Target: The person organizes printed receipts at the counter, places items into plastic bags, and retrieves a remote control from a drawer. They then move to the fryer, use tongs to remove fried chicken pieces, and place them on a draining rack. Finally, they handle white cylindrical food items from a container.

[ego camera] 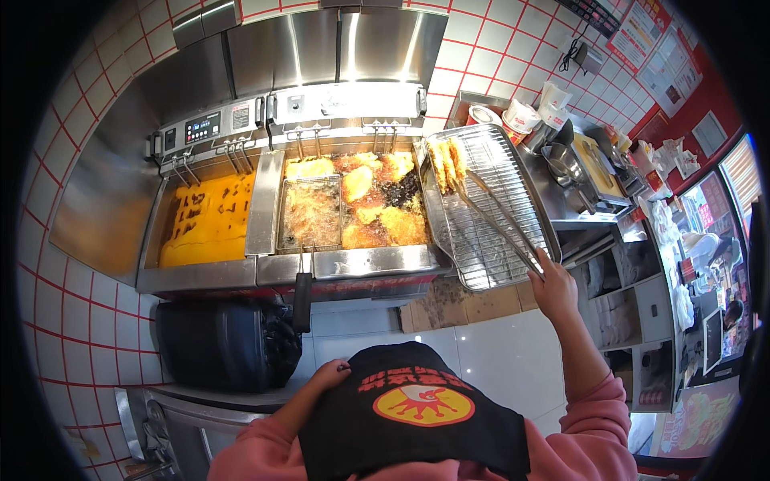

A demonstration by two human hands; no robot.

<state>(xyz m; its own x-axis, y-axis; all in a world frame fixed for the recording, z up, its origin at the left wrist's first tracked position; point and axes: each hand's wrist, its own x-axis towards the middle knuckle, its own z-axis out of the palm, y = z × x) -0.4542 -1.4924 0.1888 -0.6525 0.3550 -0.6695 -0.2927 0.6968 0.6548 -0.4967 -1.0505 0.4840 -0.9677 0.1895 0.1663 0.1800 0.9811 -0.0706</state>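
Observation:
My right hand [554, 287] is closed round the handle end of long metal tongs [497, 223]. The tongs' tips are at several golden fried strips [446, 163] lying at the back left of a wire rack on a metal tray [481, 252]. Left of it, battered pieces [385, 223] fry in bubbling oil, and a wire basket [310, 213] with a black handle sits in the same vat. My left hand [332, 373] rests by the left side of my black apron [415, 385], its fingers curled near a small dark thing that I cannot make out.
A second vat [207, 222] of yellowish oil stands at the left. Below it is a black bin [210, 343]. Paper buckets [518, 117], a metal bowl [564, 162] and a cutting board [592, 159] stand at the right. People [713, 249] show beyond the counter at the far right.

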